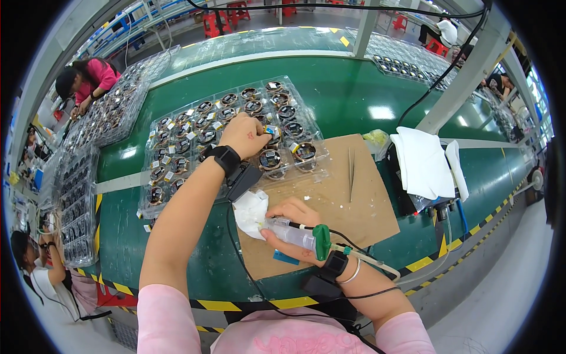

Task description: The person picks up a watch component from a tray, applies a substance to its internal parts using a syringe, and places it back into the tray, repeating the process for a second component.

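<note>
Beyond pale-pink cloth sleeves (168, 318), the transparent plastic tray (300, 106) beneath the left grip (243, 137), its hold not discernible, should be left unjolted; the green-capped syringe (295, 236), grasped by the right grip (299, 212), steadied

- The desk (336, 88) was deep green, edged toward six o'clock with yellow-and-black striped tape (295, 302).
- Toward ten o'clock, the tray (312, 121) was clear, its round parts (269, 158) black with copper-toned rims and white-and-yellow tags (168, 176).
- Toward five o'clock, the syringe (292, 233) was clear, its cap (322, 242) green.
- The board (377, 194) was brown; the tweezers (351, 175) toward three o'clock, silvery grey.
- The cloths (421, 162) at three o'clock were white.
- The sleeve (168, 318) toward seven o'clock was mottled pale pink.
</note>
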Available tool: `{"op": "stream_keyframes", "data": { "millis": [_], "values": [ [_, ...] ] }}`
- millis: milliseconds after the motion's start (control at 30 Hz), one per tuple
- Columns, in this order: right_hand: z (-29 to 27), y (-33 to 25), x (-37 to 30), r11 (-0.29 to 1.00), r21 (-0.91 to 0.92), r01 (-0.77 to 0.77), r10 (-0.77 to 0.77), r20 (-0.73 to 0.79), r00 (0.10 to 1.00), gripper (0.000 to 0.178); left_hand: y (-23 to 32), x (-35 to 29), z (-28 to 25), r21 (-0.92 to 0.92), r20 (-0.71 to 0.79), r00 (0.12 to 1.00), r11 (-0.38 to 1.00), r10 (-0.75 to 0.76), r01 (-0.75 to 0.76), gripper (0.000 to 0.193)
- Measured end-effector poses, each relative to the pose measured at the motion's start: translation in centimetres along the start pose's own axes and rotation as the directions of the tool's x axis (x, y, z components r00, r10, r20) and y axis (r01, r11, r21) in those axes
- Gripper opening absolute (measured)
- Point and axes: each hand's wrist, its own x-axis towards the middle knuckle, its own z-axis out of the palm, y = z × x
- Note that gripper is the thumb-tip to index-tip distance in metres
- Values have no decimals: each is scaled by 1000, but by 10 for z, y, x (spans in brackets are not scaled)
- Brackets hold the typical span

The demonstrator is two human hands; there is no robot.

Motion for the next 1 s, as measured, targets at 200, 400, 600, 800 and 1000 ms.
{"op": "stream_keyframes", "data": {
  "millis": [200, 400, 600, 800, 1000],
  "values": [
    [-3, 1, 1, 1000, -24, 1, -1, -5, 1000, 24, -1, 4, 7, -115, -93, 991, 988, 95, -106, 19],
    [1, -2, 2, 999, -38, 14, -13, 35, 999, 24, -11, 7, 10, 9, -75, 973, 975, 220, -220, 16],
    [-3, -12, 4, 986, -141, 90, -79, 78, 994, 25, -4, 15, 17, 96, -53, 995, 993, 79, -74, 15],
    [2, -10, -1, 986, -165, 20, -11, 55, 998, 24, -12, 13, 13, -19, -180, 973, 988, 145, -150, 11],
    [0, -8, -2, 978, -207, -30, 43, 59, 997, 25, 2, -3, -10, -284, -244, 968, 951, 51, -122, 11]
  ]
}}
